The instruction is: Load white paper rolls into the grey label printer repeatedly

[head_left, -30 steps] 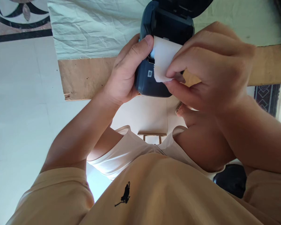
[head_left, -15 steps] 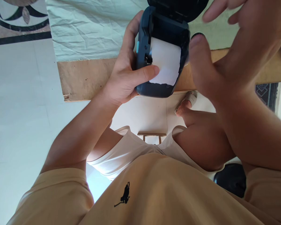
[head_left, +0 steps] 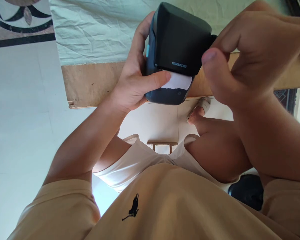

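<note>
My left hand (head_left: 137, 76) grips a dark blue label printer (head_left: 165, 96) from its left side, the thumb lying across the front. The printer's black lid (head_left: 181, 40), lettered NIIMBOT, lies down over the body. A strip of white label paper (head_left: 178, 81) with a ragged edge sticks out below the lid, partly under my left thumb. At the printer's right edge is my right hand (head_left: 250, 56), its fingers curled and the thumb close to the lid. A small black piece (head_left: 213, 40) shows at those fingertips; whether they hold it is hidden.
Below the printer, a wooden table (head_left: 92, 85) is partly covered by a pale green cloth (head_left: 97, 33). A small wooden stool (head_left: 162, 143) shows between my legs. A dark patterned mat (head_left: 287, 98) lies on the floor at right, and a black rounded object (head_left: 247, 191) is beside my right thigh.
The printer's lid has swung down from open and now covers most of the paper. My right hand's fingers, spread before, have curled in at the printer's right edge. My left hand stays put.
</note>
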`<state>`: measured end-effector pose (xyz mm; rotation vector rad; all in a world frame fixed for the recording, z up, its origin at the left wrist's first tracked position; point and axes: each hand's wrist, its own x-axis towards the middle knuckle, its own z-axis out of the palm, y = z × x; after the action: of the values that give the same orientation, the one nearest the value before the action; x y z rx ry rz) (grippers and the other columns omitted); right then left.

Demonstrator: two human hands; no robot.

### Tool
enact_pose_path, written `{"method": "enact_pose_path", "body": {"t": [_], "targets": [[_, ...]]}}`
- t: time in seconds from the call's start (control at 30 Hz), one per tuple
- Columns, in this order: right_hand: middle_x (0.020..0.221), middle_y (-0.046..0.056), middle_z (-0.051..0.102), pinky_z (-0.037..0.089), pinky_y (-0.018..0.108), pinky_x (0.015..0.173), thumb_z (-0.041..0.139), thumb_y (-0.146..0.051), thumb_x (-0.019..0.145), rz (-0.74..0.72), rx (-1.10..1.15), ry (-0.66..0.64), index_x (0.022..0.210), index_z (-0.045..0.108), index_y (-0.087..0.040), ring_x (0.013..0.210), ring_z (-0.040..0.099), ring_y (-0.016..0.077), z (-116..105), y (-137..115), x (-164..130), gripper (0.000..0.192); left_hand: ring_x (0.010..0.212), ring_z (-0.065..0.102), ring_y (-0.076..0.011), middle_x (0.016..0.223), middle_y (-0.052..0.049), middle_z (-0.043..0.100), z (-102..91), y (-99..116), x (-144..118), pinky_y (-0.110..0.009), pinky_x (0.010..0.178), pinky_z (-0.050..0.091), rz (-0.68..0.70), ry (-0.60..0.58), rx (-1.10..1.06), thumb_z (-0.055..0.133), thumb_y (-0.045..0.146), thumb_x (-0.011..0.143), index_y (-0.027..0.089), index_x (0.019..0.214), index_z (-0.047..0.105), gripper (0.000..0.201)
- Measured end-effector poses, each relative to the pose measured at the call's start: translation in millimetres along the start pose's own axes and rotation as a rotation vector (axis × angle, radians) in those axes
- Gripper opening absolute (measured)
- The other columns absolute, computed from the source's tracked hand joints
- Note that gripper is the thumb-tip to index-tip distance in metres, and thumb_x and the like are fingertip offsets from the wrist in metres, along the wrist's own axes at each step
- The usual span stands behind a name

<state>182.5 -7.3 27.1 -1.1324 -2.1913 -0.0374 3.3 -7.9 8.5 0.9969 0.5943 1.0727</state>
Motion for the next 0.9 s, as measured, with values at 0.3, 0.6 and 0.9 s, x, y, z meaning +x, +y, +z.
{"method": "enact_pose_path", "body": {"t": [0.3,0.6,0.9], "targets": [[0.106,0.002,0.039,0.034,0.022,0.093,0.033,-0.051,0.073,0.122,-0.088,-0.16,0.105,0.04,-0.012,0.103,0.039,0.007,2,0,4,0.051,0.071,0.061,-0.0128,0.082,0.002,0.06,3.4,-1,-2,-0.021,0.05,0.044,-0.008,0.111,0.0,0.044,0.03,0.075,0.028,0.083,0.052,0.012],[0.116,-0.001,0.036,0.035,0.029,0.099,0.036,-0.059,0.069,0.219,-0.026,-0.25,0.115,0.035,-0.021,0.108,0.04,0.01,3,-2,9,0.059,0.058,0.053,-0.0078,0.068,0.003,0.051,0.6,-3,1,-0.02,0.05,0.039,-0.022,0.133,-0.045,0.048,0.02,0.072,0.026,0.074,0.053,0.008],[0.117,0.0,0.037,0.036,0.035,0.096,0.036,-0.057,0.07,0.281,-0.075,-0.237,0.117,0.032,-0.021,0.107,0.042,0.0139,3,-10,1,0.059,0.1,0.054,-0.0118,0.075,0.004,0.059,0.8,-3,3,-0.02,0.065,0.046,-0.044,0.061,-0.045,0.034,0.037,0.081,0.034,0.095,0.057,0.027]]}}
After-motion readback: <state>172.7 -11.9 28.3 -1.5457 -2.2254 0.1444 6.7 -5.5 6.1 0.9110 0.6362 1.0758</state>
